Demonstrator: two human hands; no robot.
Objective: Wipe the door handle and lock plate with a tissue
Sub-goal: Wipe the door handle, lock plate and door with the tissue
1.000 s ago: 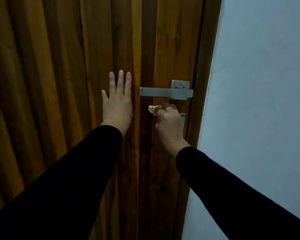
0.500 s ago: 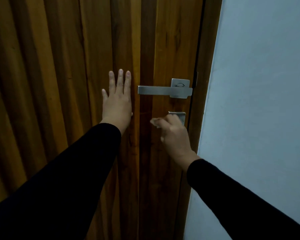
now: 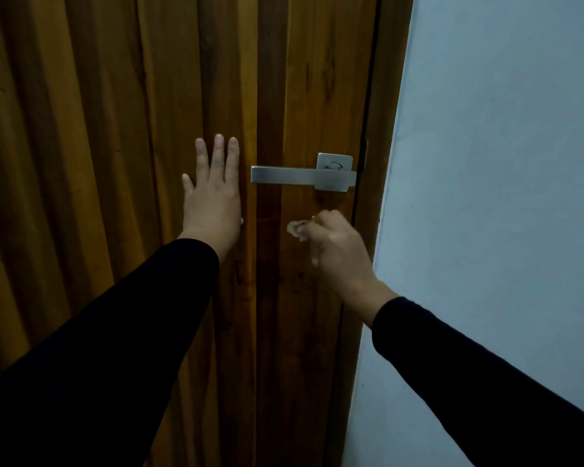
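A brown wooden door (image 3: 115, 163) with vertical grain panels is filling the left and middle of the view, and a pale blue-grey painted wall (image 3: 503, 197) is standing to its right. A brushed silver metal lever door handle (image 3: 294, 175) is sitting level on its square silver rose plate (image 3: 335, 162), its free end pointing left.

The left hand (image 3: 213, 193) is lying flat against the door, fingers stretched upward and empty, just to the left of the handle's free end and not touching it. A black sleeve (image 3: 115, 332) is covering that arm.

The right hand (image 3: 336, 251) is hovering below the handle, curled and blurred, pinching a small crumpled white tissue (image 3: 295, 228) that is poking out to the left of its fingertips. The tissue is sitting below the lever, clear of it, in front of the door's surface; whether it is touching the wood cannot be told. The lock plate under the handle is being hidden behind this hand. The right arm is wearing a black sleeve too.
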